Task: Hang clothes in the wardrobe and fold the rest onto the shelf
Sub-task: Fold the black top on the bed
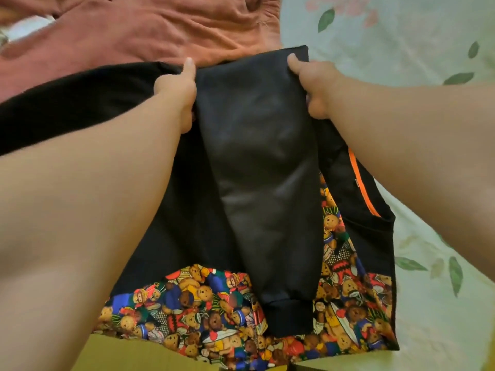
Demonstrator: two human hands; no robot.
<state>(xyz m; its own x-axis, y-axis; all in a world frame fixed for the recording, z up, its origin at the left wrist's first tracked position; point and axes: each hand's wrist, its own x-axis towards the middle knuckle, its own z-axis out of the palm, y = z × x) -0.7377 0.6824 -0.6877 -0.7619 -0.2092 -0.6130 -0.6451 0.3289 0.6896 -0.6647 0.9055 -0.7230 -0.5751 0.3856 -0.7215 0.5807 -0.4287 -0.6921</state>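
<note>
So the black jacket (80, 103) is spread open on the bed and fills most of the middle of the frame. Its teddy bear print lining (209, 311) shows along the bottom and up the right side. One sleeve (267, 183) is folded over the middle and runs straight down, with its cuff at lower center on top of the bear print.

Both hands are on the top end of that sleeve. The left hand (176, 89) pinches its left edge, thumb on top and fingers tucked under the fabric. The right hand (313, 87) grips the right edge the same way.

There's an orange zip (361, 183) on the jacket just under the right forearm. A crumpled rust-pink garment (150, 28) lies across the upper left, touching the jacket's top edge. A pale floral bedsheet (401, 36) covers the right side of the frame. Something tan at the very bottom (128, 354) looks like cardboard, can't say for sure.
</note>
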